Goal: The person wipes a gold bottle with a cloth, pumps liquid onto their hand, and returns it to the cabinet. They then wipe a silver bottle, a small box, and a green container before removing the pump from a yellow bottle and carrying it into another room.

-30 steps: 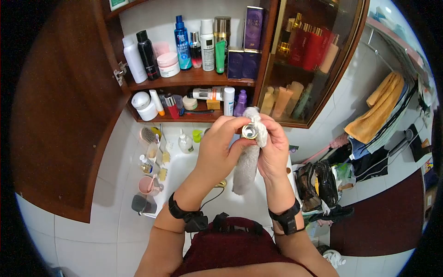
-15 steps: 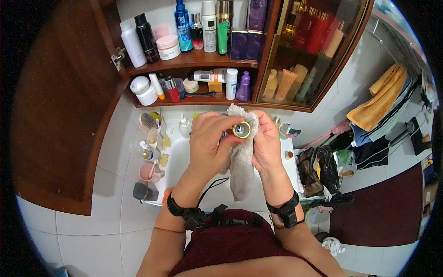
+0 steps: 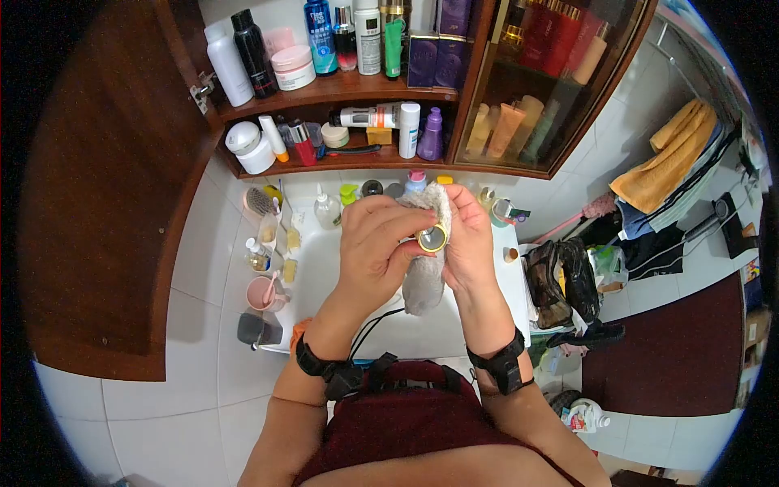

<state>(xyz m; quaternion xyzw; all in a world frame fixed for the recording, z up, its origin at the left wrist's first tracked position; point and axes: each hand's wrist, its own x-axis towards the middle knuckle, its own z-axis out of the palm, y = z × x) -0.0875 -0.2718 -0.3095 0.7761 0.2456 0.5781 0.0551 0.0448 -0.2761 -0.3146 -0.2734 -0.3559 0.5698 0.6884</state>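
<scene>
Over the white sink [image 3: 320, 321], my left hand [image 3: 372, 247] pinches a small round container with a gold rim [image 3: 432, 239] between thumb and fingers. Its ring-shaped end faces up toward me, and the rest of its body is hidden by fingers and cloth. My right hand [image 3: 471, 243] is closed on a fluffy grey-white cloth [image 3: 423, 290], pressing it against the container's right side. The lower part of the cloth hangs down between both wrists. On the sink's right ledge stands a small brown cap [image 3: 510, 255].
Above the sink, a wooden cabinet [image 3: 341, 174] holds several bottles and jars, its left door [image 3: 97, 203] swung wide. A pink cup [image 3: 261, 294] and clear bottles line the left ledge. Black bags [image 3: 568, 284] sit at right, below a hanging yellow towel [image 3: 665, 174].
The cloth's hanging end has drawn up and bunched closer to my hands. The gold-rimmed container has shifted slightly right and down, tilted a little differently. My view has moved slightly.
</scene>
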